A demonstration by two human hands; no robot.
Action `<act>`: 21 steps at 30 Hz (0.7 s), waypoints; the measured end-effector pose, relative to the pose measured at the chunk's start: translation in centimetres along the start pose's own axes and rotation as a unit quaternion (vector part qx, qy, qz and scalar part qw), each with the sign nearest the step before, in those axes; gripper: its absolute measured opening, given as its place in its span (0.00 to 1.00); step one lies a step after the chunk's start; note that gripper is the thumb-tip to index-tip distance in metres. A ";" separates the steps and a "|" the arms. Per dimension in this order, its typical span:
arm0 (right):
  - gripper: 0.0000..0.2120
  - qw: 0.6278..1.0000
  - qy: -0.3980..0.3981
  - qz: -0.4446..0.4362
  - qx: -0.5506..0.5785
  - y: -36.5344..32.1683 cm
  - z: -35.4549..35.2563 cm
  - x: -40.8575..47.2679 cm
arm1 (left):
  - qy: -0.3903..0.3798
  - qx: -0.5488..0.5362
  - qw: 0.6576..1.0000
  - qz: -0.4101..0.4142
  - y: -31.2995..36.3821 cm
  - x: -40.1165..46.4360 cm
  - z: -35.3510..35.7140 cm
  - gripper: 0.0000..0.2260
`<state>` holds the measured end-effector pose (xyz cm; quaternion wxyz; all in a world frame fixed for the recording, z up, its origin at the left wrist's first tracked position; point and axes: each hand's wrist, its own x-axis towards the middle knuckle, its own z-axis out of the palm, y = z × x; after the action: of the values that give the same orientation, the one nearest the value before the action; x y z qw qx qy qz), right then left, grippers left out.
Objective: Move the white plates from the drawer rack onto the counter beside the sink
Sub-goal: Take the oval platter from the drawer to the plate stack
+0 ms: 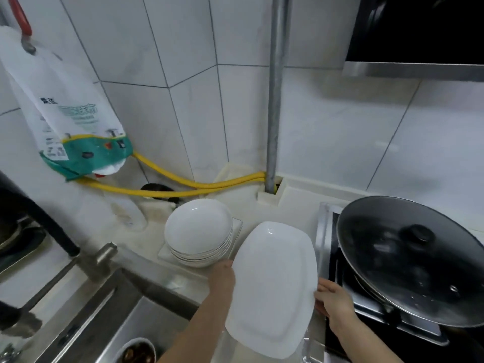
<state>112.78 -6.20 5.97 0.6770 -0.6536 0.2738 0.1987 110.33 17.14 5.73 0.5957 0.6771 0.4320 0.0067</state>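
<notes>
Head view: one large rectangular white plate (272, 286) is held over the counter (296, 205), between the sink (110, 310) and the stove (337, 258). The left hand (222, 277) grips its left edge, mostly hidden behind the plate, so how far its fingers close cannot be told. The right hand (332, 297) clasps the right edge, thumb on top and fingers underneath. Just behind and to the left stands one stack of round white plates (199, 231), about six by the rims, resting on a flat white square dish (237, 226). One dark lidded wok (408, 258) sits on the stove.
</notes>
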 end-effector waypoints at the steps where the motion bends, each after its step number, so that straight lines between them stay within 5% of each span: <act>1: 0.22 1.000 0.007 -0.002 -0.004 0.0 0.2 0.3 | -0.011 -0.018 1.000 0.002 -0.4 0.3 0.2 0.10; 21: 0.22 0.993 0.069 -0.031 -0.092 0.1 2.4 4.2 | -0.045 -0.048 0.998 -0.024 -2.0 2.3 2.0 0.19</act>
<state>116.17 -4.18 3.23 0.5995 -0.7334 0.2801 0.1560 111.65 16.75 2.42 0.6465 0.6369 0.4197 -0.0177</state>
